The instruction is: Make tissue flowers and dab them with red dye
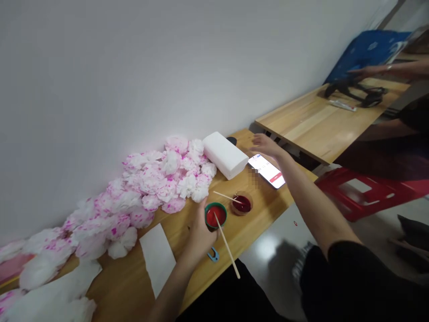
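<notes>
My left hand (pixel 198 235) rests on the wooden table (pixel 127 281) beside a green-rimmed cup of red dye (pixel 216 215), fingers curled against its side. A wooden stick (pixel 227 247) leans out of that cup. A second small cup of dark red dye (pixel 241 203) holds another stick (pixel 226 197). My right hand (pixel 264 145) hovers open, fingers stretched out, just above and behind a lit phone (pixel 267 170) lying on the table. A white pack of tissues (pixel 225 154) lies left of the phone.
A long heap of white and pink paper flowers (pixel 147 188) runs along the wall. A flat tissue sheet (pixel 157 257) and a small blue clip (pixel 213 255) lie near my left arm. Another person's hand (pixel 368 71) works at a second table (pixel 318 120); a red stool (pixel 365 190) stands below.
</notes>
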A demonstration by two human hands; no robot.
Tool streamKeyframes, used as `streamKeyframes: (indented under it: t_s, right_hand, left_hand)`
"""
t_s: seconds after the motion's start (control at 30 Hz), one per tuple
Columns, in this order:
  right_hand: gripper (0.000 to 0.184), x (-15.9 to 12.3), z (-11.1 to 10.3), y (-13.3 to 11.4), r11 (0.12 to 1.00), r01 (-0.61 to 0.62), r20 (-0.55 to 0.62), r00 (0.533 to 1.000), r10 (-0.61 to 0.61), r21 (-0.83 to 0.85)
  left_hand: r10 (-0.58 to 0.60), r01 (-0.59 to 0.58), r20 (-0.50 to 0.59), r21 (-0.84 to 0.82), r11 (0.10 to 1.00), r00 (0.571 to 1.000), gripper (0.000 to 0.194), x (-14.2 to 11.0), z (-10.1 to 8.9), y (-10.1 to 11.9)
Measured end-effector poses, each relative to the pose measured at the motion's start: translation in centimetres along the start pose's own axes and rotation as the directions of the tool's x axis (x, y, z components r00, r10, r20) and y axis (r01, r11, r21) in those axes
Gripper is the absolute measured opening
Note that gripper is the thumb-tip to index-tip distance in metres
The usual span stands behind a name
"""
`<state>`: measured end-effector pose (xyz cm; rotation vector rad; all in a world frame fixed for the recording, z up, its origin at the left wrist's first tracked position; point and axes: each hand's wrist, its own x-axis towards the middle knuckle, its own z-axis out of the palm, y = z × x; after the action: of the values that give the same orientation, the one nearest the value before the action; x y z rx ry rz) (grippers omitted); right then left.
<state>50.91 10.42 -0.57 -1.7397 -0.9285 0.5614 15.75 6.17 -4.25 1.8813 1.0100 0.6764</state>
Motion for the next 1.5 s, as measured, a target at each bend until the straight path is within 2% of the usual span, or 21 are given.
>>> streamKeyframes:
  t_s: [0.07, 0.13, 0.3, 0.37, 0.47, 0.53, 0.63, 0.8, 0.9, 0.97, 1.07, 1.13, 1.27, 1.37, 1.5]
  right_hand:
    - [0.060, 3.8, 1.7, 0.1, 1.000, -0.021, 0.094, 0.995, 0.020, 0.006]
    - [0.058, 5.7, 3.6, 0.4, 1.000, -0.006, 0.163, 0.987, 0.002, 0.025]
    - [0.046, 6.3, 6.4, 1.0, 0.997, 0.050, 0.246, 0.967, -0.064, 0.061]
    - [0.043, 6.1, 6.6, 1.1, 0.998, 0.047, 0.242, 0.968, -0.059, 0.052]
    - [0.045, 5.8, 6.3, 1.2, 0.998, 0.049, 0.198, 0.979, -0.056, 0.040]
    - [0.049, 5.2, 5.6, 1.1, 0.997, 0.063, 0.149, 0.986, -0.068, 0.039]
    - [0.054, 3.4, 3.8, 0.6, 0.995, 0.093, 0.077, 0.992, -0.096, 0.041]
    - [0.060, -2.3, -0.6, 0.1, 0.995, 0.092, -0.048, 0.995, -0.090, 0.032]
    - [0.061, -7.6, -3.2, 0.4, 0.997, 0.077, -0.120, 0.990, -0.075, 0.009]
    - [0.062, -11.8, -4.9, 0.7, 0.995, 0.089, -0.208, 0.973, -0.096, -0.044]
    - [0.060, -18.9, -7.2, 1.4, 0.987, 0.028, -0.353, 0.932, -0.083, -0.158]
    - [0.055, -23.5, -8.7, 1.9, 0.976, -0.074, -0.453, 0.891, -0.028, -0.205]
    - [0.059, -30.9, -11.2, 3.2, 0.947, -0.252, -0.573, 0.814, 0.096, -0.201]
    - [0.065, -33.9, -12.1, 3.4, 0.928, -0.314, -0.614, 0.778, 0.131, -0.201]
    - [0.064, -34.9, -11.7, 2.1, 0.947, -0.242, -0.571, 0.817, 0.082, -0.210]
  left_hand:
    - [0.013, -0.013, 0.015, -0.001, 1.000, 1.000, 0.084, 0.0, 0.4, -0.3]
    - [0.035, -0.035, 0.007, 0.000, 0.999, 0.999, 0.084, 0.1, 0.7, -0.7]
    - [0.060, -0.060, 0.002, -0.043, 0.997, 0.998, 0.083, 0.2, 1.2, -1.2]
    - [0.037, -0.036, 0.018, -0.075, 0.997, 0.999, 0.081, 0.3, 1.2, -1.0]
    - [-0.068, 0.075, 0.072, -0.094, 0.993, 0.995, 0.079, 0.3, 1.0, -0.4]
    - [-0.124, 0.133, 0.097, -0.088, 0.987, 0.988, 0.079, 0.3, 1.0, -0.1]
    - [-0.140, 0.146, 0.097, -0.059, 0.987, 0.985, 0.080, 0.3, 1.1, -0.2]
    - [-0.057, 0.058, 0.058, -0.002, 0.998, 0.997, 0.076, 0.3, 1.4, -0.3]
    - [0.016, -0.016, 0.001, 0.051, 0.999, 1.000, 0.078, -0.3, 1.1, 0.0]
    - [0.058, -0.055, -0.039, 0.089, 0.995, 0.998, 0.078, -1.1, 0.6, 0.4]
    - [0.101, -0.090, -0.070, 0.146, 0.985, 0.992, 0.076, -2.9, -0.4, 1.1]
    - [0.132, -0.119, -0.063, 0.171, 0.978, 0.989, 0.075, -4.2, -1.0, 1.4]
    - [0.192, -0.181, -0.036, 0.202, 0.963, 0.981, 0.072, -6.5, -1.5, 1.5]
    - [0.206, -0.199, -0.013, 0.218, 0.956, 0.978, 0.072, -7.6, -1.4, 1.2]
    - [0.210, -0.206, 0.007, 0.225, 0.952, 0.978, 0.070, -8.5, -1.5, 0.9]
